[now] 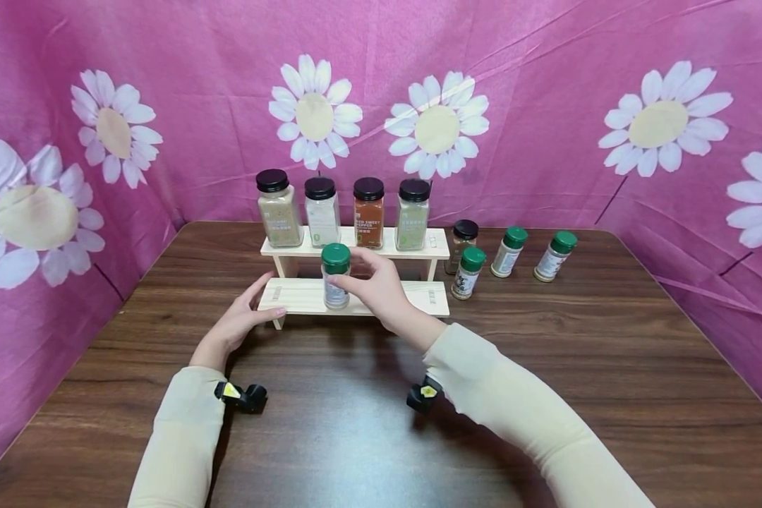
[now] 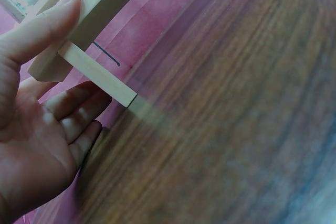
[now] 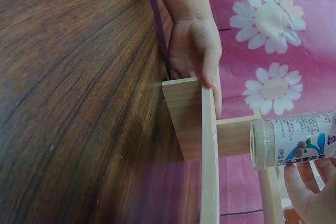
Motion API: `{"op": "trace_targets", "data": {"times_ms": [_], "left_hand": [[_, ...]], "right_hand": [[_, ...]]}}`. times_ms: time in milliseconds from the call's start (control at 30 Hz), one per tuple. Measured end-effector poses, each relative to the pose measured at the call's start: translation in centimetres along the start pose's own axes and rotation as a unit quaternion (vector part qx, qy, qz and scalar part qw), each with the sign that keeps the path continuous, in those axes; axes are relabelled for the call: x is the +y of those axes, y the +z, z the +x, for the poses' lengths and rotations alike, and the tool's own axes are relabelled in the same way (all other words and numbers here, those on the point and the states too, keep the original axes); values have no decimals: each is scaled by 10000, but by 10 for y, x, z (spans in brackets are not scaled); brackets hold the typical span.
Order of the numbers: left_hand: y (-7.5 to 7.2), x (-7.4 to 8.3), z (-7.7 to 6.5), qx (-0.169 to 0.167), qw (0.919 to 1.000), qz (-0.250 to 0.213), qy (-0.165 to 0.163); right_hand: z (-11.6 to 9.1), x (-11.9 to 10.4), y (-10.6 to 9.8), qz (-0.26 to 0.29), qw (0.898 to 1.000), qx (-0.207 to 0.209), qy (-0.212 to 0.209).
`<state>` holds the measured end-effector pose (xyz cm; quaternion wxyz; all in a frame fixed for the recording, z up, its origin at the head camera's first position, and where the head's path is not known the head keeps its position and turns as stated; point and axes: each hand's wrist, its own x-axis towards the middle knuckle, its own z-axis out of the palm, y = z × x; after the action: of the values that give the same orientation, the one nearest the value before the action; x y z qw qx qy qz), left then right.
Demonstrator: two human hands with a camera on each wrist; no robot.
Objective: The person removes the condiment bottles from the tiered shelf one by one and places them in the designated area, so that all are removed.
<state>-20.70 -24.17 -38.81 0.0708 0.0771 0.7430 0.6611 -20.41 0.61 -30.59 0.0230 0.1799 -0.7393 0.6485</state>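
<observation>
My right hand [image 1: 381, 286] pinches a small spice jar with a green cap [image 1: 336, 262] between thumb and fingers. The jar is upright above the lower tier of a two-step wooden rack [image 1: 295, 302]; in the right wrist view a gap shows between the jar's base [image 3: 257, 145] and the lower board [image 3: 208, 182]. At the rack's left end, my left hand [image 1: 238, 321] holds the lower board, thumb [image 2: 58, 22] on top and fingers behind the leg [image 2: 100, 74]. Black-capped jars of spice stand along the upper tier, among them a red-brown one [image 1: 369, 215].
Right of the rack, on the dark wooden table [image 1: 330, 423], stand a black-capped jar [image 1: 462, 247] and three green-capped jars, the nearest [image 1: 467, 275] close to the rack's end. A pink cloth with daisies [image 1: 228, 85] hangs behind the table and along both sides.
</observation>
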Motion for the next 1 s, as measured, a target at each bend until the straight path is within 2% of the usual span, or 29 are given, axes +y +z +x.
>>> {"op": "trace_targets", "data": {"times_ms": [233, 700, 867, 1000], "left_hand": [[0, 0, 0, 22, 10000, 50, -6], [1, -1, 1, 68, 9999, 70, -114], [1, -2, 1, 79, 9999, 62, -118], [0, -1, 0, 80, 9999, 62, -128]], "right_hand": [[-8, 0, -19, 155, 9999, 0, 41], [-30, 3, -62, 308, 9986, -401, 181], [-40, 5, -80, 130, 9989, -348, 289], [-46, 9, -92, 269, 9987, -189, 398]]}}
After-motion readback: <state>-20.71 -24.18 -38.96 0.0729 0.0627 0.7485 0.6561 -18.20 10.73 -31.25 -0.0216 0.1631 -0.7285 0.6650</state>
